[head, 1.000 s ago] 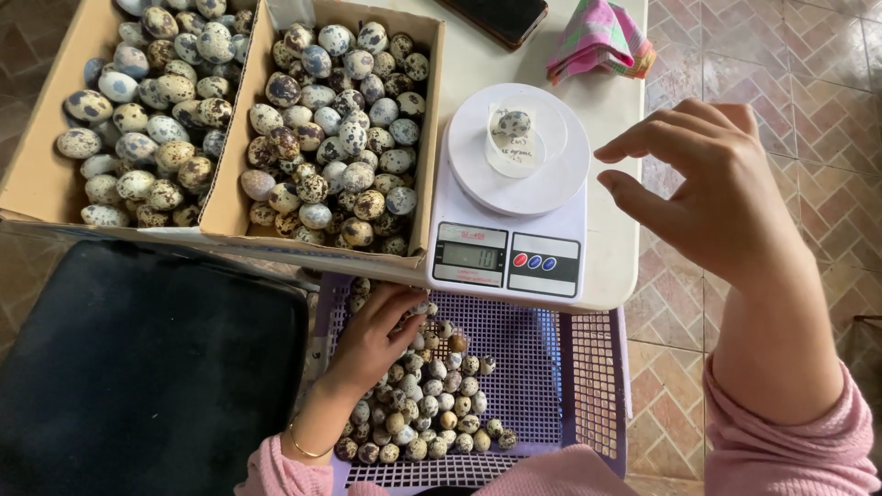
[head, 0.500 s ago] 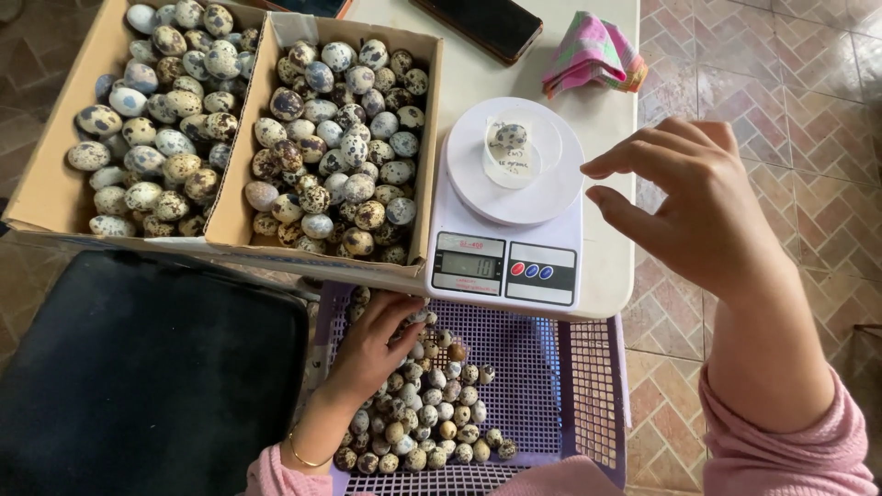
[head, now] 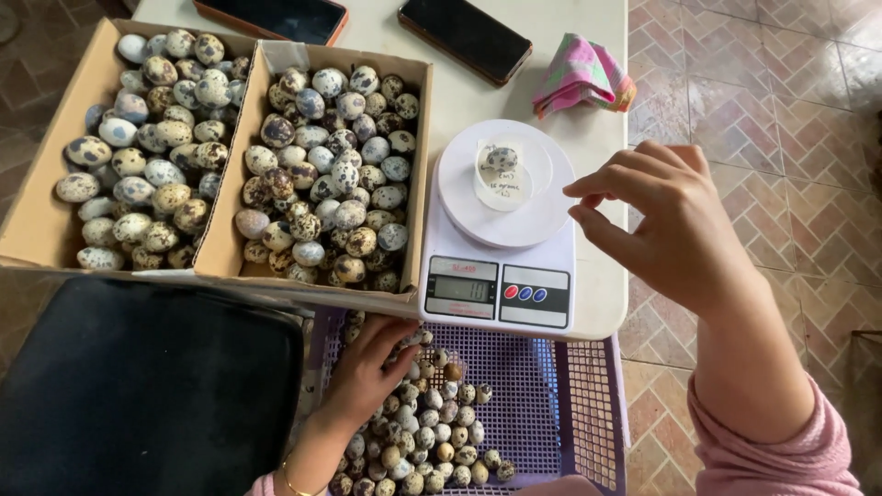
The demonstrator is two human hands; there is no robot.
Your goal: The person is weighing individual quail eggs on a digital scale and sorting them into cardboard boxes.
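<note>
My left hand rests in the purple basket, its grip loose on the heap of eggs. My right hand hovers open and empty beside the scale, where one egg sits. I judge it light, smooth and fragile, best pinched softly at its sides.

- I see a floor of reddish-brown and grey herringbone tiles on the right.
- A white rectangular table stands over it, lit by soft, even daylight.
- A black cushioned seat fills my lower left.
</note>
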